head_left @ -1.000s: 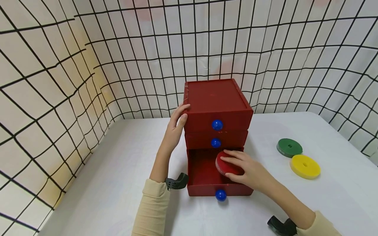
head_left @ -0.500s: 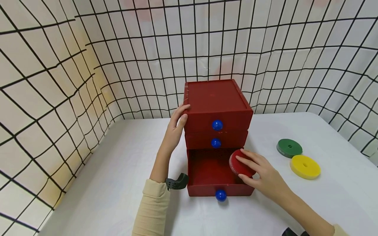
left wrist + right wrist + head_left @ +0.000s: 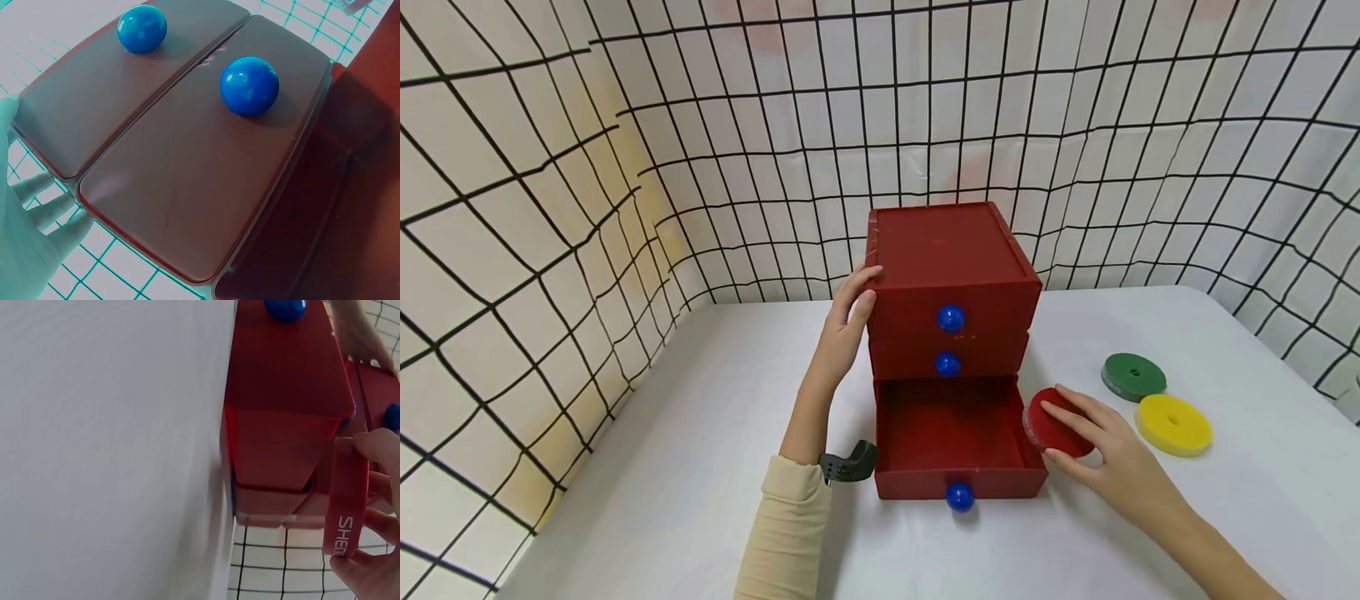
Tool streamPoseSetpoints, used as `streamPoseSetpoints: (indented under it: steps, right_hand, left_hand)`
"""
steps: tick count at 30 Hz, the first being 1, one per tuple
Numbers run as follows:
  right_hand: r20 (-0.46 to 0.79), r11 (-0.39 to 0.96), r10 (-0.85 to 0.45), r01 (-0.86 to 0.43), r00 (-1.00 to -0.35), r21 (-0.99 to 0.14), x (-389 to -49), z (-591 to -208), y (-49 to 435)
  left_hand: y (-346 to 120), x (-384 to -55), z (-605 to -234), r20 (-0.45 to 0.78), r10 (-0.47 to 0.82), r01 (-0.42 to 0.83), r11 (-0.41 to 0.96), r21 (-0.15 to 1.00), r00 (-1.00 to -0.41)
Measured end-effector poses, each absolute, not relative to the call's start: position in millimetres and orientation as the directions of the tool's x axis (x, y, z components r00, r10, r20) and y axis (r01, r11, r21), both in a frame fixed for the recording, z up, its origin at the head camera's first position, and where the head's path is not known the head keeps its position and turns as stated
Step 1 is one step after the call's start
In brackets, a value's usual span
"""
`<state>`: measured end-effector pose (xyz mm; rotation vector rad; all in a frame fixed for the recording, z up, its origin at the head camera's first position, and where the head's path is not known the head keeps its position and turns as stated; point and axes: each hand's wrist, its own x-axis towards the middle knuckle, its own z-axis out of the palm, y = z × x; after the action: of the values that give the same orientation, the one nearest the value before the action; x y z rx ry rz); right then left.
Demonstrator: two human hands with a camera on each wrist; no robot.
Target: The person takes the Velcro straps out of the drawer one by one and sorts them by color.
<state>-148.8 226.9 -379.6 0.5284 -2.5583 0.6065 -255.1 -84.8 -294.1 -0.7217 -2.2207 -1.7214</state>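
A red drawer cabinet (image 3: 951, 250) with blue knobs stands in the middle of the white table. Its bottom drawer (image 3: 947, 425) is pulled out and bare inside; the two drawers above are closed. My left hand (image 3: 842, 329) rests against the cabinet's upper left side, thumb at the front edge. In the left wrist view, its extended fingers (image 3: 50, 212) lie along that side. Tilted in my right hand (image 3: 1112, 458) is a thick red disc (image 3: 1056, 423), gripped by its rim just right of the open drawer. White letters show on the disc's rim (image 3: 345, 506) in the right wrist view.
A green disc (image 3: 1133, 377) and a yellow disc (image 3: 1174, 425), each with a small centre hole, lie side by side on the table to the right. A white wall (image 3: 760, 167) with a black grid closes off the back and sides.
My right hand has carried the red disc rightward, from inside the open bottom drawer to beyond its right side. The left hand and the cabinet have stayed in place.
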Motion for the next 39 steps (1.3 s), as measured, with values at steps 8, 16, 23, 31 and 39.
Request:
streamPoseSetpoints:
  steps: [8, 16, 23, 31, 39]
  right_hand:
    - [0.549, 0.833, -0.232, -0.456, -0.803, -0.314, -145.9, -382.8, 244.8]
    - [0.540, 0.836, -0.175, -0.413, -0.823, -0.360, -142.7, -386.1, 263.5]
    - [0.476, 0.850, -0.098, -0.322, -0.874, -0.417, -138.8, -391.4, 282.8]
    - [0.336, 0.884, 0.011, -0.148, -0.942, -0.443, -133.4, -403.1, 305.6]
    - [0.237, 0.899, 0.095, -0.019, -0.967, -0.439, -127.5, -411.6, 325.2]
  left_hand:
    - [-85.3, -254.9, -294.8, 0.476, 0.231, 0.519, 0.188, 0.834, -0.848]
    - [-85.1, -255.2, -294.9, 0.472, 0.226, 0.513, 0.184, 0.838, -0.852]
    - [-84.6, -255.5, -294.7, 0.472, 0.221, 0.513, 0.192, 0.837, -0.853]
    - [-84.8, -255.8, -294.6, 0.465, 0.222, 0.506, 0.191, 0.841, -0.857]
    - [-85.4, -256.3, -294.3, 0.463, 0.222, 0.504, 0.190, 0.843, -0.858]
